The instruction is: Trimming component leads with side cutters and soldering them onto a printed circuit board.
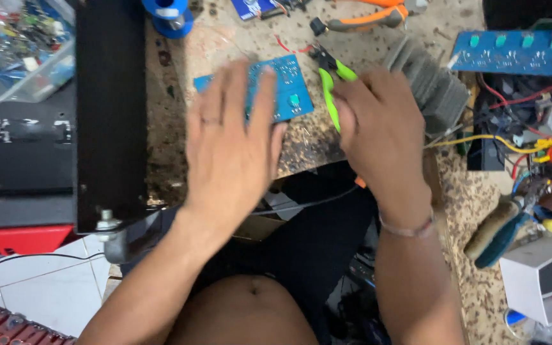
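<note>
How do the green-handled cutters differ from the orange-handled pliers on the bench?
The green-handled cutters are gripped in the right hand, while the orange-handled pliers lie untouched at the far edge of the bench. The cutters have bright green grips and stand near the blue circuit board; the pliers have orange ones and look larger. Both are hand tools with dark metal heads.

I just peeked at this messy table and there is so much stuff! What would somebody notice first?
First, the two hands in the middle: the left hand lies flat on a blue circuit board, and the right hand holds bright green cutters. Next, the orange-handled pliers at the top edge, and the tangle of red and yellow wires on the right.
</note>
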